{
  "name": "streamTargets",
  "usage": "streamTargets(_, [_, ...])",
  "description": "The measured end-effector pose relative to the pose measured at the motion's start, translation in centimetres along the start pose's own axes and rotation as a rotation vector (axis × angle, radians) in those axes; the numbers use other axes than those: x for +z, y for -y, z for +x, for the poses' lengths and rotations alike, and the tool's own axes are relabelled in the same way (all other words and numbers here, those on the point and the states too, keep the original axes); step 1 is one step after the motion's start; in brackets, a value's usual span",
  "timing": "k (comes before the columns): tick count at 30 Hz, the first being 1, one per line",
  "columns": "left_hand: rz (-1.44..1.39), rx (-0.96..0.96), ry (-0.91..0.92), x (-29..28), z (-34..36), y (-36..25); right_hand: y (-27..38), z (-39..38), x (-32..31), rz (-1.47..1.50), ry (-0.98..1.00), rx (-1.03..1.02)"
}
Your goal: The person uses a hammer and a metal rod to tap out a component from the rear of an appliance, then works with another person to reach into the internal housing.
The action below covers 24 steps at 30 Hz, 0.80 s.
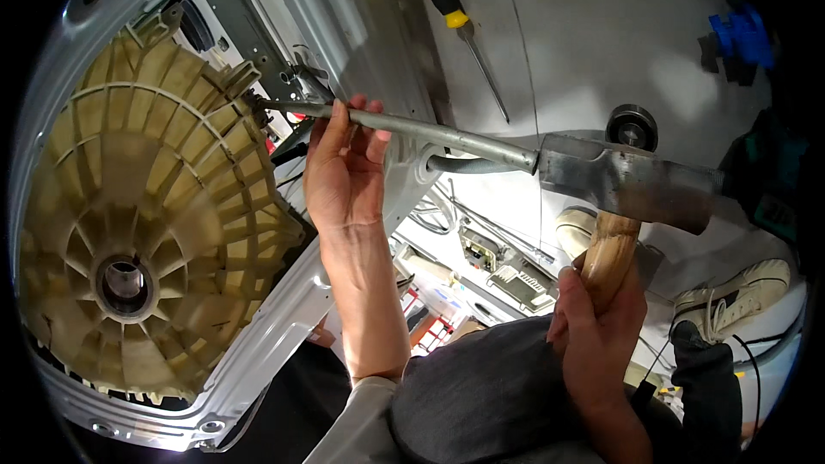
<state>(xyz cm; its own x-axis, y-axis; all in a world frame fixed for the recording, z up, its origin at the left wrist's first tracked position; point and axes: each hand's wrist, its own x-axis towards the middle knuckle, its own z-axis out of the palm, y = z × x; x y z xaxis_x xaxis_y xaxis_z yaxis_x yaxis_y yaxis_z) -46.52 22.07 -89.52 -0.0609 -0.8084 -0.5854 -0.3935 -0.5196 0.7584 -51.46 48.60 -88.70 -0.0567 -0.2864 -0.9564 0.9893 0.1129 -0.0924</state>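
My left hand (344,180) is closed around a long grey metal rod (447,137) with its fingertips and thumb. The rod's far-left end reaches the edge of a yellowish ribbed plastic tub (163,163); its exact contact there is hard to make out. A hammer (612,249) is in my right hand (597,326), which grips the wooden handle. The hammer's steel head is at the rod's right end, touching it or very close; its far side is blurred.
The tub sits inside a grey metal cabinet frame (266,361) with a round hub in its centre. A yellow-black screwdriver (460,21), a round bearing-like ring (632,126) and a blue object (741,36) lie on the right. A hose (473,165) leaves the frame. Shoes (730,296) are at lower right.
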Motion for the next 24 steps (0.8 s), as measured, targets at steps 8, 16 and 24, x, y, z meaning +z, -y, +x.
streamTargets(8, [0.005, 0.014, 0.006, 0.0, -0.1, -0.1, -0.6, -0.5, -0.9, 0.072, -0.035, -0.028])
streamTargets(16, [0.044, -0.001, -0.039, 0.2, -0.3, -0.3, -0.2, 0.7, -0.2, -0.043, -0.096, -0.076])
streamTargets(24, [0.103, -0.02, 0.03, 0.3, -2.3, -0.5, 3.8, 5.4, -2.3, -0.046, -0.152, -0.18])
